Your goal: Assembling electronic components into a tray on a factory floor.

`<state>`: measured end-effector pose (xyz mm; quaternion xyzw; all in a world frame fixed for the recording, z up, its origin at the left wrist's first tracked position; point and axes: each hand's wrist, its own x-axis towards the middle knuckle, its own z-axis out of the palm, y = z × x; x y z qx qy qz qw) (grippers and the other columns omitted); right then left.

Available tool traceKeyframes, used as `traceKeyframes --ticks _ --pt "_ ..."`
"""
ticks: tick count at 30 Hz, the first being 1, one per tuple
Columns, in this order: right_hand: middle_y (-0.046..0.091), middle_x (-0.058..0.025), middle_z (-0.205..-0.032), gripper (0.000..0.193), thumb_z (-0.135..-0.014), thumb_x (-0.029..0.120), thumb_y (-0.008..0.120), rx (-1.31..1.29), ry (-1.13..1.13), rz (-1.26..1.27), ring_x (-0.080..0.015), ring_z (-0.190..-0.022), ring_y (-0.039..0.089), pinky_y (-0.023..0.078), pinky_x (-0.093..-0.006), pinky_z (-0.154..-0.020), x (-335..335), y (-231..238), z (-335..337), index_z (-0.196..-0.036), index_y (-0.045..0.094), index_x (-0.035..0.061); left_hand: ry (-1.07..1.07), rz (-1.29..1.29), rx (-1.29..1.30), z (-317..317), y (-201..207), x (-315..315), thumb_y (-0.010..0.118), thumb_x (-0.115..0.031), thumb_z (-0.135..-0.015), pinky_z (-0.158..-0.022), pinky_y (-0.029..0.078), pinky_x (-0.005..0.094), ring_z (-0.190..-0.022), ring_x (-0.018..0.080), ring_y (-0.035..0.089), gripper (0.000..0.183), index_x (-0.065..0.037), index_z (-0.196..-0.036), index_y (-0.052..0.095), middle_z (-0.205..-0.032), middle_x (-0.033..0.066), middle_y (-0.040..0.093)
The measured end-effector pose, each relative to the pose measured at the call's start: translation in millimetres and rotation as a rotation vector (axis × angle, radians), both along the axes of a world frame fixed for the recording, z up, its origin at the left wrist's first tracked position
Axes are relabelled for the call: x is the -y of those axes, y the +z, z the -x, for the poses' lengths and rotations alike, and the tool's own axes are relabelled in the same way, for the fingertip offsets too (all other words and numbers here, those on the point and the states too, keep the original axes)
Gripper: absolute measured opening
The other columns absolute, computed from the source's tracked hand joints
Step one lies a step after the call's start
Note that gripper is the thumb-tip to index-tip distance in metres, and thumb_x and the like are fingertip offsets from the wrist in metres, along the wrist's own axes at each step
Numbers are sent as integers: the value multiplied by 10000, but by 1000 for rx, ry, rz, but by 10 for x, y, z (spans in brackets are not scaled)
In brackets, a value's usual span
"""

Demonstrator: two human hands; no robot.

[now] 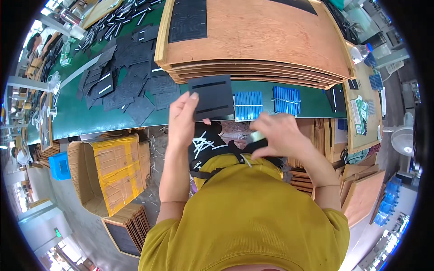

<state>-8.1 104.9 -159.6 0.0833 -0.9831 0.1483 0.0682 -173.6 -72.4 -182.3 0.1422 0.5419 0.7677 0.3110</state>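
My left hand grips a flat black square panel by its left edge, the thumb on its face. Two darker strips run across the panel, one near the top and one near the bottom. My right hand, slightly blurred, is off to the right of the panel, thumb and fingers apart. A small pale green thing shows by its fingers; whether they touch it is unclear. Thin white strips lie on my lap. Two bundles of blue strips, a left one and a right one, rest at the table's front edge.
Black panels lie heaped across the green table at left. Stacked wooden trays stand ahead, black sheets on top. A taped cardboard box is on the floor at left. Wooden boards lean at right, near a white fan.
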Motion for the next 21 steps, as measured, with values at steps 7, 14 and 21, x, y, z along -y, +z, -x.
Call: traceKeyframes --ticks 7,14,21 --pt "580 -60 -1129 761 -537 312 822 15 -221 247 -237 -947 606 482 -325 -732 -376 -217 223 -1207 511 127 -68 -254 146 0 3 81 462 -121 -901 -463 504 234 -755 137 618 536 -10 -1385 259 -1103 118 570" --pt "545 -89 -1209 831 -545 299 815 82 -182 238 -288 -990 582 489 -367 -754 -385 -246 304 -1274 448 143 -126 -350 284 8 -97 115 491 -130 -877 -448 532 254 -861 178 630 538 -25 -1365 290 -1166 133 537" --pt "556 -91 -1190 797 -550 257 809 26 -185 246 -274 -1020 575 473 -353 -796 -364 -197 308 -1263 467 149 -89 -329 349 63 -130 183 384 -242 -930 -465 555 283 -859 207 641 490 -35 -1364 289 -1168 133 546"
